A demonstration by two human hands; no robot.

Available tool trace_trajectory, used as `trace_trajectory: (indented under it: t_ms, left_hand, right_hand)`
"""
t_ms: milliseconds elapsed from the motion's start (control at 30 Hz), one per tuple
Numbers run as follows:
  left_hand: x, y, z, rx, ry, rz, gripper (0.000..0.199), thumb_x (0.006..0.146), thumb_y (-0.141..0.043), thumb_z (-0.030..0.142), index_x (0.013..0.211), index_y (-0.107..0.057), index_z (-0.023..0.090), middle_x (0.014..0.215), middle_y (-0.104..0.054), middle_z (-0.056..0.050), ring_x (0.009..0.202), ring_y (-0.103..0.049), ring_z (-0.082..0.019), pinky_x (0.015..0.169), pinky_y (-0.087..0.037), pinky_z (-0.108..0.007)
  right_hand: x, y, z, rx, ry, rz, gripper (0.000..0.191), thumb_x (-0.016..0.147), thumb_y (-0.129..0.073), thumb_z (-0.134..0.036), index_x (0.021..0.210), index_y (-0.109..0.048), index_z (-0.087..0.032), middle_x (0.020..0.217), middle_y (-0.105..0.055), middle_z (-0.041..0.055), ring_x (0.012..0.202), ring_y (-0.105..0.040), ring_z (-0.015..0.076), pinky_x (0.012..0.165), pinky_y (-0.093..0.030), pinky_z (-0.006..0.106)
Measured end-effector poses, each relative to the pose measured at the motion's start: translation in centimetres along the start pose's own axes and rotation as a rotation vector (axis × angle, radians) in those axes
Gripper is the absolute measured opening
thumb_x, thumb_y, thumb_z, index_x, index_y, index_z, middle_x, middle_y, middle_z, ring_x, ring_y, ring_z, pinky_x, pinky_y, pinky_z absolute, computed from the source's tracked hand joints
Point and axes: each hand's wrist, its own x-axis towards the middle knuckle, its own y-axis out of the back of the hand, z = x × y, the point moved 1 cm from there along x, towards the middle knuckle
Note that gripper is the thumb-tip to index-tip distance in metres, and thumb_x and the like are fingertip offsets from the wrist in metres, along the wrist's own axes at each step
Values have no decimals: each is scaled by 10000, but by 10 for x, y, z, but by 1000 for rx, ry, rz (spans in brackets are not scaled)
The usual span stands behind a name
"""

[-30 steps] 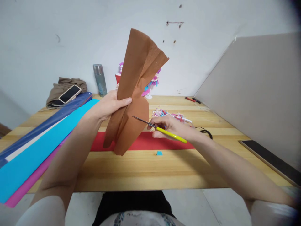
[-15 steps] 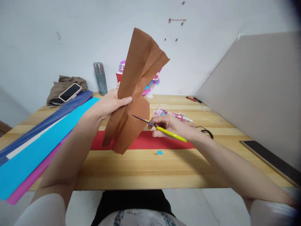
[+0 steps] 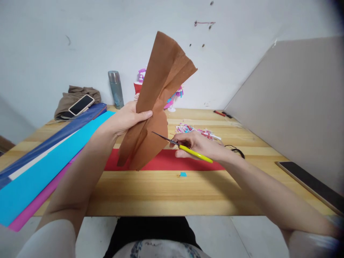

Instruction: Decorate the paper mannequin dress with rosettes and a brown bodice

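Note:
A brown sheet of crepe-like paper [image 3: 158, 75], creased and gathered at its middle, is pinched in my left hand [image 3: 131, 116] with the thumb across its front. Its upper part fans out, and its lower part hangs over a red paper strip [image 3: 172, 159] on the table. My right hand [image 3: 192, 141] grips yellow-handled scissors [image 3: 195, 153]. Their blades point left, with the tip in front of the paper's lower half. Whether the blades touch the paper I cannot tell. The fingers inside the handles are partly hidden.
Blue and pink paper sheets [image 3: 45, 161] lie at the left. Behind are a phone [image 3: 81, 104] on brown cloth [image 3: 71, 95], a flask [image 3: 116, 89] and colourful paper crafts [image 3: 174, 96]. Paper scraps [image 3: 188, 129] lie beyond my right hand; a dark flat device [image 3: 309, 182] lies at the right edge.
The lower right part of the brown paper has drawn in slightly and its bottom tip sits a little higher. Both hands keep nearly the same place, and the whole view has shifted slightly.

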Motion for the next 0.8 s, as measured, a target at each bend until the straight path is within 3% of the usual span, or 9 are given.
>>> trace_trajectory:
  t_ms: [300, 600, 800]
  left_hand:
    - [0, 0, 0, -56, -59, -31, 446, 775, -772, 353, 1177, -711, 171, 1276, -691, -109, 1234, -599, -383, 1051, -451, -512]
    - [0, -2, 1, -34, -23, -25, 406, 779, -755, 358, 1136, -723, 167, 1103, -755, -101, 1193, -619, -389, 1017, -461, -521]
    - [0, -4, 1, -40, -29, -53, 404, 769, -748, 357, 1121, -715, 162, 1130, -751, -88, 1187, -622, -378, 1022, -466, -510]
  right_hand:
    - [1, -1, -7, 109, 15, -52, 423, 820, -692, -569, 815, -547, -171, 713, -491, -25, 654, -411, 113, 589, -331, 245]
    - [4, -3, -11, 160, 48, -62, 473, 829, -679, -590, 882, -577, -131, 771, -507, 6, 722, -426, 133, 625, -347, 265]
    - [5, -3, -16, 172, 64, -65, 470, 820, -692, -590, 876, -597, -133, 769, -523, -1, 702, -444, 121, 644, -362, 255]
